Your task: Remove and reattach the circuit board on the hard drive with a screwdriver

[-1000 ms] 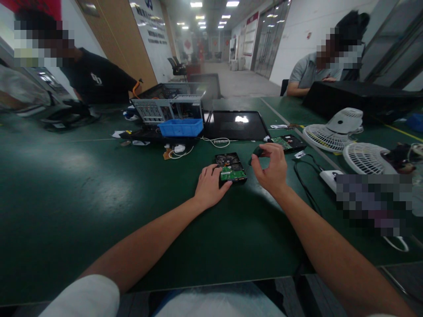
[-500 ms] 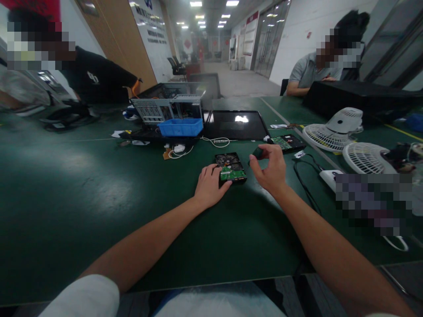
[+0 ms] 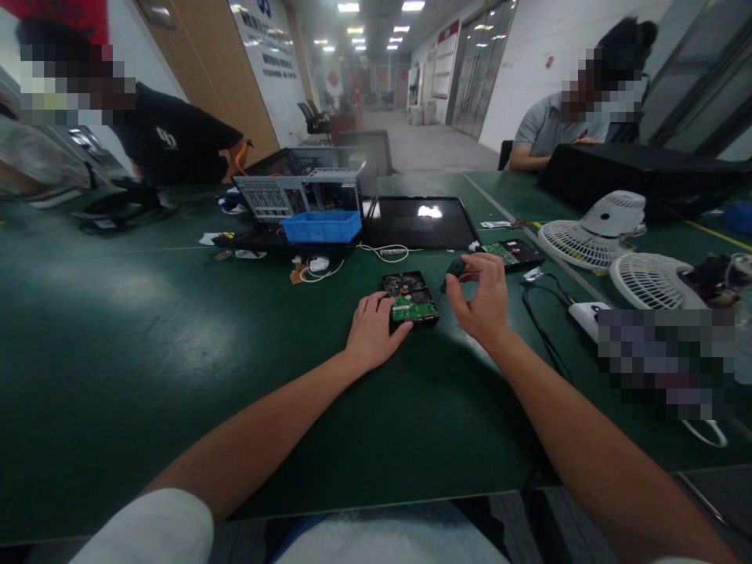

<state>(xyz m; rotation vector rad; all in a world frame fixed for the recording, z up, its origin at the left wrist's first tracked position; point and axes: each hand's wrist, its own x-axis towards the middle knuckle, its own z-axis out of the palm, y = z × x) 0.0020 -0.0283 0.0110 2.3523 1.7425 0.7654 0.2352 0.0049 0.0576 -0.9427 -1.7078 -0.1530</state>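
Note:
A hard drive (image 3: 410,291) lies on the green table with its green circuit board facing up. My left hand (image 3: 371,333) holds it down at the near left corner, fingers on its left side and thumb along the near edge. To the right of the drive, my right hand (image 3: 482,301) is raised a little, pinching a small dark green tool (image 3: 453,272) between thumb and fingers. The tool's exact kind is hard to make out. Behind that hand lies a second hard drive (image 3: 514,253), also with a green board.
A blue bin (image 3: 322,227) stands before an open computer case (image 3: 270,196). Beside it lies a dark glossy panel (image 3: 420,222). White fan parts (image 3: 584,239), a power strip (image 3: 584,317) and cables are at right. Two people sit across the table.
The dark green tool has tilted slightly in my right hand, and its fingers have shifted a little. My left hand and the hard drive stay in place.

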